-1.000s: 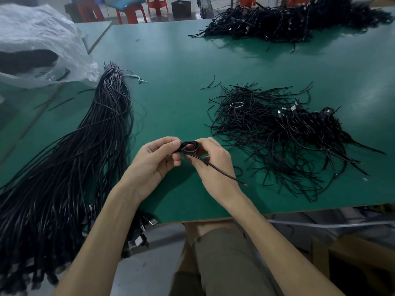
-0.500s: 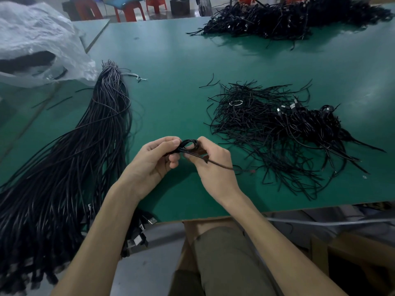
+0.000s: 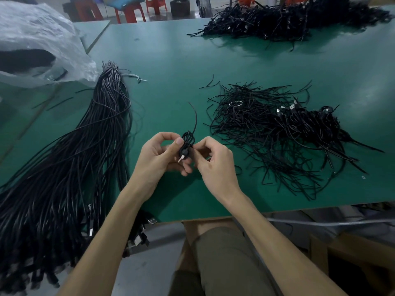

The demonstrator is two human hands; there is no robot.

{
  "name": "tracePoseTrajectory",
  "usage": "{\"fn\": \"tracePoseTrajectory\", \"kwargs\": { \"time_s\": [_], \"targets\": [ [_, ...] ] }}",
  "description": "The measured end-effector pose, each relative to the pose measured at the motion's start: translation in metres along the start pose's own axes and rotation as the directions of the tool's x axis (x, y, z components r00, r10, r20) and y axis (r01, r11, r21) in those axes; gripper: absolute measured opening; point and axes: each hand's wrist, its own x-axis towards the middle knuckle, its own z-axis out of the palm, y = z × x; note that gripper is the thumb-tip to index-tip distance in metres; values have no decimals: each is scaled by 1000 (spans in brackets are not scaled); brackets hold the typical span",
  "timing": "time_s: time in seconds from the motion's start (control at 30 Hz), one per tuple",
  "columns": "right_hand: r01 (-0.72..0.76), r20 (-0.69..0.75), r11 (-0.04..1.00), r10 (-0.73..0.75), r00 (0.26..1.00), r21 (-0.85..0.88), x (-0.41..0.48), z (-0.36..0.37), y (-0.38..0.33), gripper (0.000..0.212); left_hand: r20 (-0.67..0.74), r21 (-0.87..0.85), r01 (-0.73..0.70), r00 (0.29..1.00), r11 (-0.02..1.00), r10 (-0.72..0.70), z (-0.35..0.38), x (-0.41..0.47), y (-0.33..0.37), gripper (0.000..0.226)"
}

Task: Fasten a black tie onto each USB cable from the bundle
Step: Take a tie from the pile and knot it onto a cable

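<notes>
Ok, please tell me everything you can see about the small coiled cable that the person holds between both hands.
The coiled cable is thin, black and rubbery-looking, wound into a small tight bundle held upright above the green table. A silver connector tip sticks out at its lower end. One thin black strand, probably the tie's free end, rises from the top. The left hand presses its thumb on the left side; the right hand pinches the right side.

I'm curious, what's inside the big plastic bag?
A dark mass shows through the plastic bag; the cloudy plastic covers the rest, so I cannot tell what it is.
</notes>
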Motion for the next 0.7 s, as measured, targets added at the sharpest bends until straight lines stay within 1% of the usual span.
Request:
{"fn": "tracePoseTrajectory", "kwargs": {
  "time_s": [0.07,0.17,0.23,0.27,0.33,0.4,0.43,0.5,0.53,0.6,0.7],
  "targets": [
    [2,20,1000,-2,1000,22,-1,2,0,18,34,1,-33,999,999,33,0,-1,1,28],
    [-33,38,996,31,999,78,-2,1,0,18,128,25,-74,989,997,71,1,-3,3,35],
    [-42,44,996,39,998,76,-1,1,0,18,129,107,-110,987,988,96,2,-3,3,35],
    [-36,41,999,35,999,36,0,0,1,18,104,184,-142,987,973,124,2,-2,2,33],
    [-35,30,999,36,999,-35,0,0,1,18,48,373,-209,977,904,207,1,-1,1,30],
    [-44,31,998,45,999,-34,0,0,2,20,13,532,-258,955,807,296,0,1,2,30],
    [-52,33,998,52,998,-23,0,0,2,21,22,591,-283,942,756,335,-1,1,4,30],
    [-69,42,998,68,997,14,0,-1,2,19,107,691,-349,916,633,388,-1,3,4,31],
    [-79,48,996,77,996,39,0,-2,1,19,166,715,-382,906,586,388,0,3,4,32],
    [-96,56,993,92,994,73,1,-2,1,18,230,724,-404,906,560,355,1,3,4,32],
    [-99,58,993,96,994,57,2,-1,1,21,233,800,-372,916,472,328,-4,5,8,32]
  ]
}}
